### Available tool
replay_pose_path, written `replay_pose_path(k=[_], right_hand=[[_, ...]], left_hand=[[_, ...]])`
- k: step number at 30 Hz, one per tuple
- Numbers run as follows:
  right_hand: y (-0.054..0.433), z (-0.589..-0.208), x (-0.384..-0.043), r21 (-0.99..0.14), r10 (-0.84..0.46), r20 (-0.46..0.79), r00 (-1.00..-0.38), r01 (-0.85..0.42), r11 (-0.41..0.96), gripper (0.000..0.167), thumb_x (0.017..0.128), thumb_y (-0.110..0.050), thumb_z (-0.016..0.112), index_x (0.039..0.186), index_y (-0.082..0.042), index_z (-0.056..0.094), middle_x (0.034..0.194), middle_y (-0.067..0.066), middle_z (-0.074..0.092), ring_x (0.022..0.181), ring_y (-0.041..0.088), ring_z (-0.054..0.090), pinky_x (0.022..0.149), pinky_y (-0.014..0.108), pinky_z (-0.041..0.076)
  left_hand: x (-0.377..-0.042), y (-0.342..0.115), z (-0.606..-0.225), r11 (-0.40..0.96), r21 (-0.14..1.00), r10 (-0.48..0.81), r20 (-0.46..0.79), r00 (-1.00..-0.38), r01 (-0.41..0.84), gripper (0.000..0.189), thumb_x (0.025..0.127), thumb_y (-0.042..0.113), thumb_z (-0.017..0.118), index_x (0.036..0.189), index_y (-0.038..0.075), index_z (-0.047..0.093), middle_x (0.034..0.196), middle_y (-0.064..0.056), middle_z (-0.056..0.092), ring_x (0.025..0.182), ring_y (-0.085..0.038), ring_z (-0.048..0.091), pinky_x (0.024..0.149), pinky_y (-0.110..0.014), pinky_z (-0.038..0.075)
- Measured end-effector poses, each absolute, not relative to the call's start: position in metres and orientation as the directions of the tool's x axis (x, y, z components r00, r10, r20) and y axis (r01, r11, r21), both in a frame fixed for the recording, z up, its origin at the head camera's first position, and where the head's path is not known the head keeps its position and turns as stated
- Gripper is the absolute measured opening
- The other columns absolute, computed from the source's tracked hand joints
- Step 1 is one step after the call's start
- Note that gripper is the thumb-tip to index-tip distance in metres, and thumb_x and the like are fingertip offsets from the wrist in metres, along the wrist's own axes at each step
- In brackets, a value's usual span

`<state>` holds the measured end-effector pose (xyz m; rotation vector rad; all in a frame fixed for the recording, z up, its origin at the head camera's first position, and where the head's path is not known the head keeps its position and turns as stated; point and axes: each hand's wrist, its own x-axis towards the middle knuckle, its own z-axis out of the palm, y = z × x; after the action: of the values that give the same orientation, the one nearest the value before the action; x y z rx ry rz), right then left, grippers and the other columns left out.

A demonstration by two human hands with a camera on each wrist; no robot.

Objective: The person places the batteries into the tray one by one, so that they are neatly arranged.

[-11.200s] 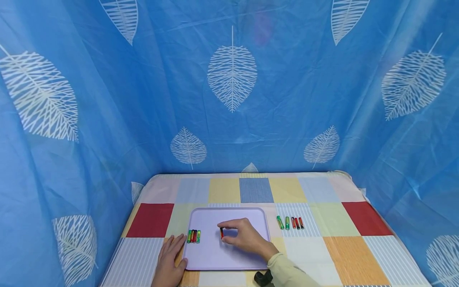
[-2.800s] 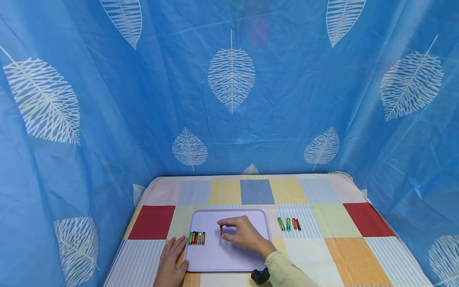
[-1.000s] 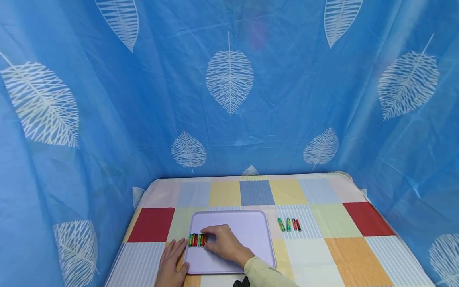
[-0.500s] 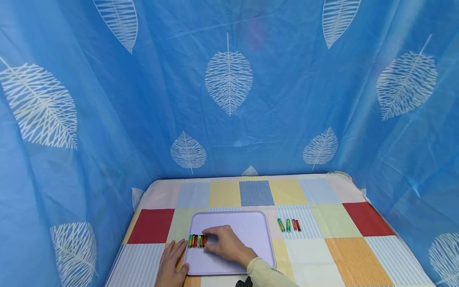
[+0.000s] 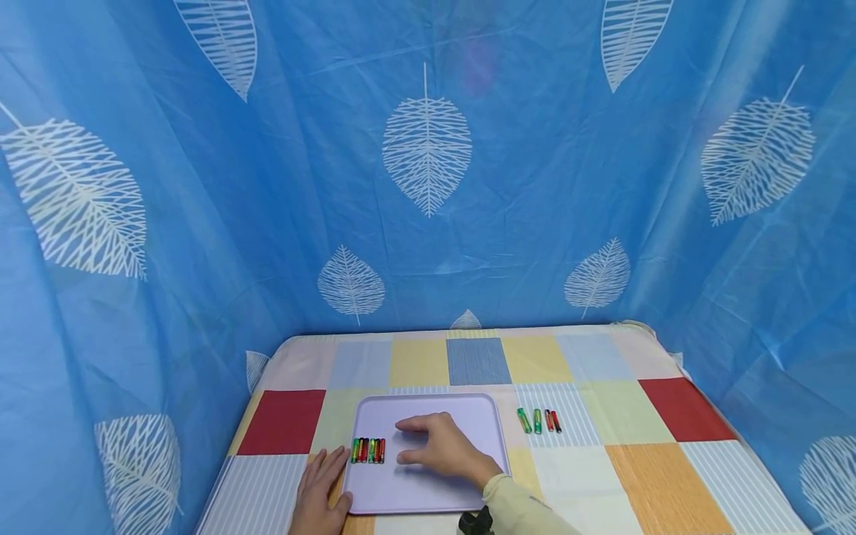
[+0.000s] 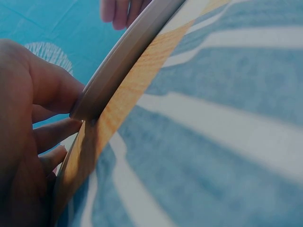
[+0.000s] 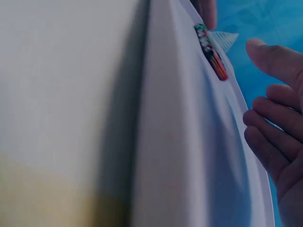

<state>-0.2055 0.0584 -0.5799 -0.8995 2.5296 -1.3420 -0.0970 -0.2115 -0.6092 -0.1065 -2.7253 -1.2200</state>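
In the head view, several red and green batteries (image 5: 368,450) lie side by side in a row at the left of a pale purple tray (image 5: 455,501). My right hand (image 5: 438,449) hovers over the middle of the tray, thumb and fingers spread apart, nothing between them. That row also shows at the tray's far side in the right wrist view, as batteries (image 7: 210,52) apart from the fingers. My left hand (image 5: 321,494) rests at the tray's left edge with fingers extended. In the left wrist view, its thumb touches the tray rim (image 6: 128,59).
Right of the tray, two green batteries (image 5: 537,421) and two red batteries (image 5: 552,420) lie on the patchwork tablecloth (image 5: 642,475). A blue curtain (image 5: 428,260) with white leaves encloses the back and sides.
The right hand brought a red battery to the right end of the row, let go of it and drew back rightward. Earlier, more red batteries lay right of the tray. The left hand stayed put.
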Motion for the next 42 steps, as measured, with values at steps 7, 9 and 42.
replay_pose_path(k=[7, 9, 42], right_hand=[[0.079, -0.575, -0.207, -0.820, -0.570, 0.134, -0.811, -0.414, 0.396, 0.055, 0.088, -0.033, 0.093, 0.135, -0.010, 0.078, 0.135, -0.001, 0.079, 0.126, 0.011, 0.073, 0.111, 0.028, 0.059], [0.085, -0.573, -0.207, -0.828, -0.571, 0.122, -0.812, -0.401, 0.393, 0.056, 0.088, -0.035, 0.092, 0.136, -0.010, 0.078, 0.136, 0.000, 0.079, 0.127, 0.012, 0.073, 0.111, 0.029, 0.059], [0.211, -0.562, -0.218, -0.903, -0.575, 0.081, -0.814, -0.304, 0.304, 0.055, 0.089, -0.012, 0.090, 0.140, 0.002, 0.072, 0.139, 0.020, 0.075, 0.128, 0.029, 0.074, 0.110, 0.033, 0.061]], left_hand=[[-0.096, -0.212, -0.606, 0.664, 0.741, 0.003, 0.129, -0.992, 0.098, 0.069, 0.081, 0.001, 0.073, 0.149, 0.000, 0.064, 0.157, -0.026, 0.060, 0.154, -0.056, 0.034, 0.126, -0.075, 0.020], [-0.096, -0.212, -0.605, 0.663, 0.743, 0.003, 0.123, -0.992, 0.094, 0.069, 0.081, 0.001, 0.074, 0.149, 0.000, 0.064, 0.157, -0.026, 0.060, 0.154, -0.056, 0.033, 0.126, -0.076, 0.020], [-0.096, -0.210, -0.600, 0.651, 0.755, 0.002, 0.093, -0.996, 0.072, 0.070, 0.080, -0.001, 0.073, 0.150, -0.003, 0.062, 0.158, -0.028, 0.058, 0.156, -0.057, 0.031, 0.127, -0.076, 0.017]])
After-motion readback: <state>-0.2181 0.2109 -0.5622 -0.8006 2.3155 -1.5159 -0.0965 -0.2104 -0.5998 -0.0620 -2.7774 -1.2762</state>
